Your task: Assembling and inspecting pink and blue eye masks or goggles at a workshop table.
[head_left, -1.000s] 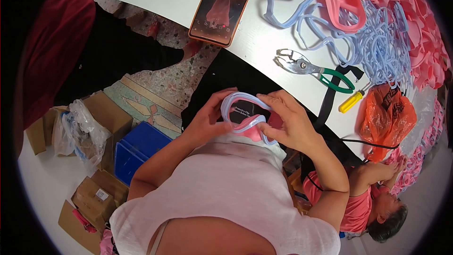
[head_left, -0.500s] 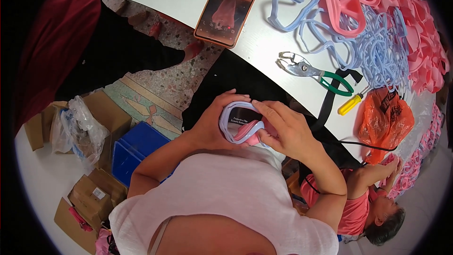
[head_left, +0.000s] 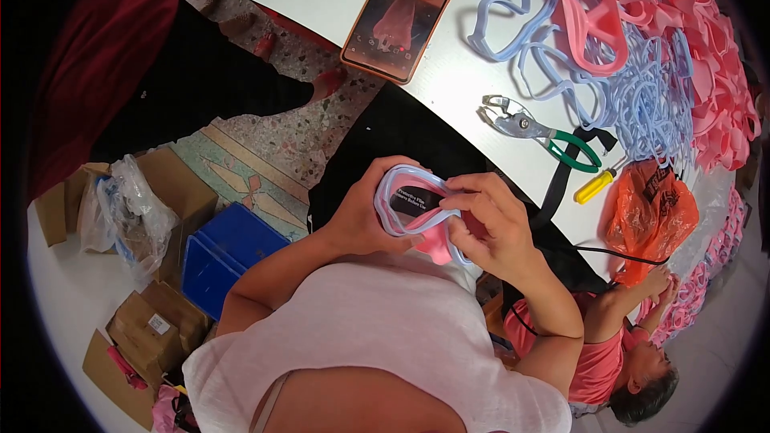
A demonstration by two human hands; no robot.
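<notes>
Between my two hands, just above my lap, is a swim mask (head_left: 434, 244) with a pale blue rim and a soft pink skirt. A dark film patch (head_left: 415, 201) shows inside one lens opening. My left hand (head_left: 360, 210) wraps round the mask's left side, with its fingertips partly hidden behind it. On the other side, my right hand (head_left: 499, 228) pinches the blue rim between thumb and fingers. The edge of the pink skirt shows below the lens opening.
The white table bears a phone (head_left: 401, 16), green-handled pliers (head_left: 537, 130), a yellow screwdriver (head_left: 594, 185), an orange plastic bag (head_left: 651, 216), loose blue frames (head_left: 654, 96) and heaped pink skirts (head_left: 710, 72). A blue bin (head_left: 228, 256) and cartons stand at left. A co-worker (head_left: 601, 345) sits at right.
The mask has tilted in my hands, showing more pink below the rim. My right fingers have shifted along the blue rim. The whole view has moved slightly.
</notes>
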